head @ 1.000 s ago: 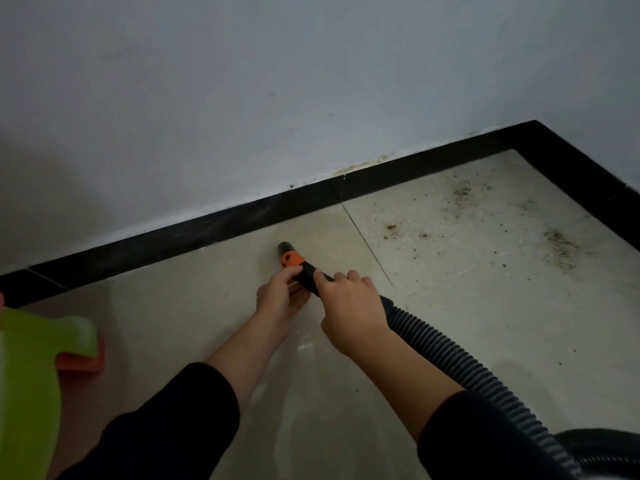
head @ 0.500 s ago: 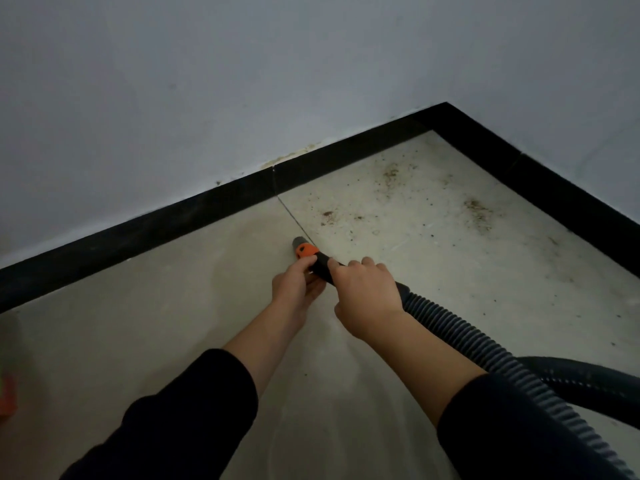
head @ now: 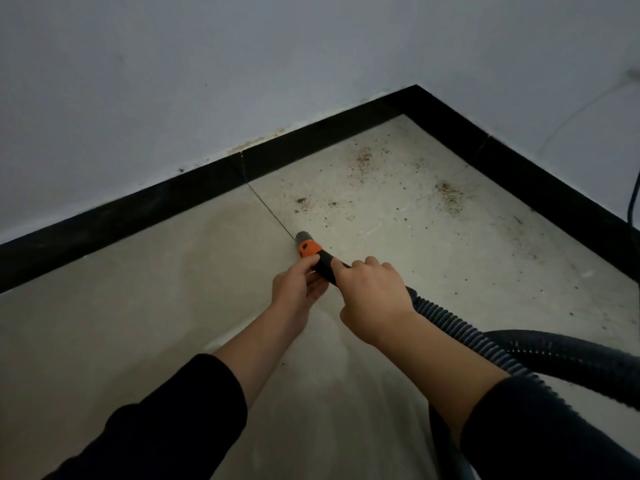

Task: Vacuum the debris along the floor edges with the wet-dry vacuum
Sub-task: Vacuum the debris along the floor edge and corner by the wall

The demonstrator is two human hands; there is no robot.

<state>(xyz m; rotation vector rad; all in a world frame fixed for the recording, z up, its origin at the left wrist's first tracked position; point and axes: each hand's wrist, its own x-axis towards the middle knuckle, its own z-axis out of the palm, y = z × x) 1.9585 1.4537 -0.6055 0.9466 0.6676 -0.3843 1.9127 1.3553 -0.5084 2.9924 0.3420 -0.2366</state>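
A black vacuum nozzle (head: 304,237) with an orange collar (head: 308,249) rests low on the beige tiled floor (head: 138,306), its tip on the grout line. My left hand (head: 294,287) pinches the nozzle just behind the orange collar. My right hand (head: 372,296) grips the black handle from above, where the ribbed dark hose (head: 460,327) begins. Brown debris (head: 450,197) lies scattered on the tile beyond the tip, toward the corner, with another patch of debris (head: 363,159) near the far skirting.
Black skirting (head: 156,206) runs along the base of the white walls and meets in a corner (head: 417,90) ahead. The hose loops off the right edge. A dark cable (head: 633,202) hangs by the right wall.
The nozzle and both hands have shifted right along the floor toward the corner. The green and orange object at the left has left the view; more of the right wall shows.
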